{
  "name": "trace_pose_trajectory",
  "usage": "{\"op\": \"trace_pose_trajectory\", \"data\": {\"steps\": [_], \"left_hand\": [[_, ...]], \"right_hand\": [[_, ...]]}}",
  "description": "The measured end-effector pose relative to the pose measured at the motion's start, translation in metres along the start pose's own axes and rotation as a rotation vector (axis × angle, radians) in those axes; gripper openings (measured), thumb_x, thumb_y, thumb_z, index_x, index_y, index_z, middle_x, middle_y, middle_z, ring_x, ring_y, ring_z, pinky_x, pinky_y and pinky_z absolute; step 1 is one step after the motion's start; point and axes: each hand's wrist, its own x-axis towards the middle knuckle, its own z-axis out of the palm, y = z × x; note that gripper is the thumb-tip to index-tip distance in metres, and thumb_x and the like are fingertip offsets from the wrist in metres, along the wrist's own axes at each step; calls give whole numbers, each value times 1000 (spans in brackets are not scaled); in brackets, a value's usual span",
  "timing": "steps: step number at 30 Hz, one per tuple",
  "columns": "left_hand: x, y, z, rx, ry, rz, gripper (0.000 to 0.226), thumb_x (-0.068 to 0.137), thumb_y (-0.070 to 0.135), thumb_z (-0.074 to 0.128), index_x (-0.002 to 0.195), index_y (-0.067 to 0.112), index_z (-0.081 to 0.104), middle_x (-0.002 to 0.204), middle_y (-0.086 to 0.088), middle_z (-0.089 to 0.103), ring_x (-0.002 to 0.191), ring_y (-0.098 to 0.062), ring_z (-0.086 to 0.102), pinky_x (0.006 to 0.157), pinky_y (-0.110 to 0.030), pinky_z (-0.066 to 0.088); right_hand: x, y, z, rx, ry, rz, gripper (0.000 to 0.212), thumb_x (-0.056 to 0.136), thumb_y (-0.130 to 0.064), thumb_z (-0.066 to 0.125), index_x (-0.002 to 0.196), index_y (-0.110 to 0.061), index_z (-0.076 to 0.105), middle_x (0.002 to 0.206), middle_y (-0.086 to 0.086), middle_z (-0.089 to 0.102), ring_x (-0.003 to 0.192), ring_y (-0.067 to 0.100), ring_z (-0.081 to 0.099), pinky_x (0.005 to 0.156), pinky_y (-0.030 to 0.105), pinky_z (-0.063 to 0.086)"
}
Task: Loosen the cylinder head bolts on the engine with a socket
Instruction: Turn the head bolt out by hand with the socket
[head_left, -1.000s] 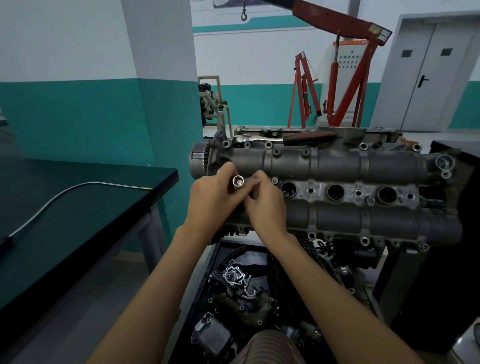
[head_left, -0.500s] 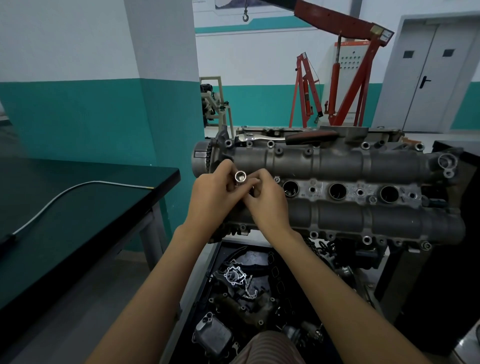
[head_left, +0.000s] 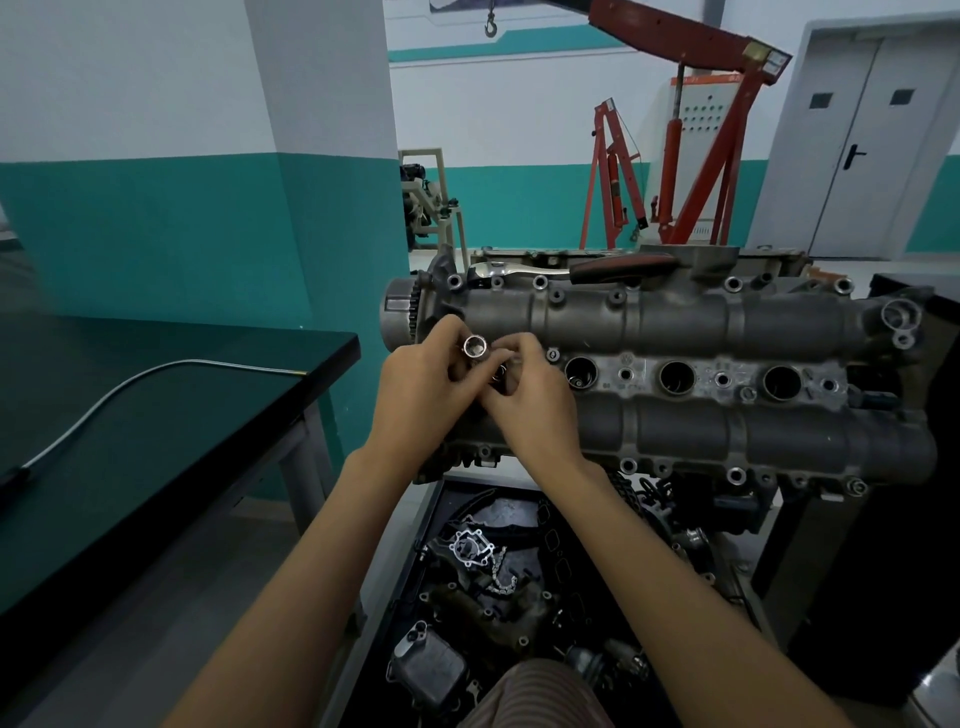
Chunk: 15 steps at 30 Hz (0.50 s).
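The left hand (head_left: 415, 400) grips the socket (head_left: 475, 346); the right hand (head_left: 535, 410) pinches a small part I cannot identify. Before fitting the ratchet (head_left: 571, 269), seat the socket squarely on a bolt (head_left: 552, 355).

Shiny socket (head_left: 475, 346), open end up, above grey engine (head_left: 675, 322)

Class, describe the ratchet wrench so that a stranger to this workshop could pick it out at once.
Start at the long grey engine in the middle of the workshop. Along its far top edge lies the ratchet wrench. Its shiny chrome head and dark grip with red trim set it apart from the dull cast metal around it.
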Motion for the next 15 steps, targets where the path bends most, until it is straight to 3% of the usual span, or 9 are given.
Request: {"op": "trace_pose_trajectory", "data": {"steps": [3, 5, 8, 9, 11, 15], "left_hand": [[0, 2, 0, -18, -2, 4, 35, 79, 35, 73, 73, 12, 47, 56, 0, 56, 49, -15, 50, 47, -38, 43], [-1, 0, -1, -33, -28, 25, 33, 80, 38, 72, 79, 11, 52, 58, 5, 57, 51, -9, 54, 48, -34, 45], [-1, 0, -6, -23, -57, 73, 23, 82, 31, 66, 99, 16, 62, 56, 22, 53, 49, 4, 48, 49, -8, 31], [-1, -1, -6, -12, -59, 87, 19, 83, 26, 64, 99, 16, 64, 58, 27, 52, 49, 6, 47, 49, -7, 28], [-2, -2, -4, 4, -34, 81, 13, 84, 26, 66, 90, 14, 65, 54, 21, 51, 48, 5, 46, 49, -9, 29], [-2, 0, 2, 16, 21, 18, 35, 79, 34, 73, 71, 8, 50, 53, 1, 54, 46, -12, 46, 47, -29, 38]], "right_hand": [[-1, 1, 0, 23, 22, -21, 12, 85, -20, 62, 83, -20, 50, 52, -9, 43, 48, 5, 41, 50, 27, 31], [-2, 1, -3, 61, -19, -63, 3, 87, -16, 58, 91, -17, 58, 57, -9, 52, 54, 9, 49, 53, 32, 40], [-3, 2, -6, 61, -56, -131, 23, 89, -12, 51, 110, -17, 62, 80, 3, 69, 74, 20, 64, 67, 41, 50], [-3, 2, -6, 47, -55, -148, 28, 90, -11, 50, 114, -17, 61, 85, 5, 70, 79, 22, 65, 69, 42, 51], [-3, 1, -6, 27, -55, -141, 32, 89, -12, 49, 120, -19, 57, 84, 6, 70, 78, 21, 64, 69, 41, 51], [-1, 1, -5, 23, -48, -36, 34, 83, -24, 62, 116, -20, 52, 70, -5, 61, 67, 10, 58, 60, 30, 47]]}}
